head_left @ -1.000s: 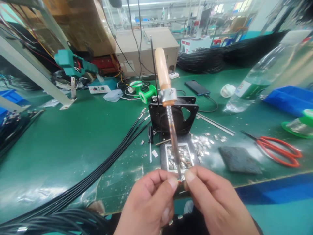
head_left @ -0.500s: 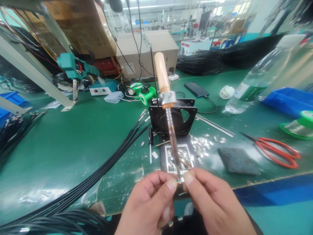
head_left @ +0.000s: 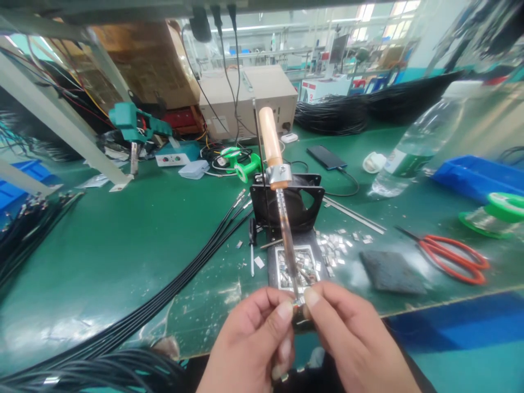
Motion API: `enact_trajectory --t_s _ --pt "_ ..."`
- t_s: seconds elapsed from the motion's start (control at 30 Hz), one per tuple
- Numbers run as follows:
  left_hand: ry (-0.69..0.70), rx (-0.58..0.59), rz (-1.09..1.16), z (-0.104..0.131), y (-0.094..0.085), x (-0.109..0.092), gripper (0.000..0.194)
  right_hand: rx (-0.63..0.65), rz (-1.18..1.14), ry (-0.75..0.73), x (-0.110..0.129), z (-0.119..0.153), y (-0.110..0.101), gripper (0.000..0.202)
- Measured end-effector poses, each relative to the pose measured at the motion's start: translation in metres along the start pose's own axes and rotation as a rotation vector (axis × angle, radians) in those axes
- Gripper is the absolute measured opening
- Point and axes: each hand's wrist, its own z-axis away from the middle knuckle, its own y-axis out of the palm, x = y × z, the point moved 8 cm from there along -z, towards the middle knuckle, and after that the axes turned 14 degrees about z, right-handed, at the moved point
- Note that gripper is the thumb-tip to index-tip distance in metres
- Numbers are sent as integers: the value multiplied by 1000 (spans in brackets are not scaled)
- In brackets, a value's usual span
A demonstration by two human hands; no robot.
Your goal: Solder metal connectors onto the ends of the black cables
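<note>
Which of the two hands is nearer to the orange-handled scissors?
Right. The right hand is below and left of the scissors in view; the left hand is farther left.

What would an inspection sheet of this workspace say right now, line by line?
Surface: green table, glossy, with pale specks and scuffs.
Job's things: wooden-handled iron pointing down between the hands; small part at the fingertips, too small to identify.
Clutter: loose metal pieces right of the tray; red-handled scissors; screwdriver.
Hands: left hand and right hand, both pinched at the small part.
Cables: black cables sweep across the left side.
Surroundings: beige cabinet behind; shelving beyond.
</note>
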Motion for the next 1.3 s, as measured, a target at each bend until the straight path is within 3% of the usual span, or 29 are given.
enact_trajectory --t_s 0.47,1.3 --pt "12 2 -5 -1 4 -1 54 94 5 -24 2 -4 4 48" --pt "73 14 -78 -3 2 -1 50 47 19 -22 -3 -3 1 50"
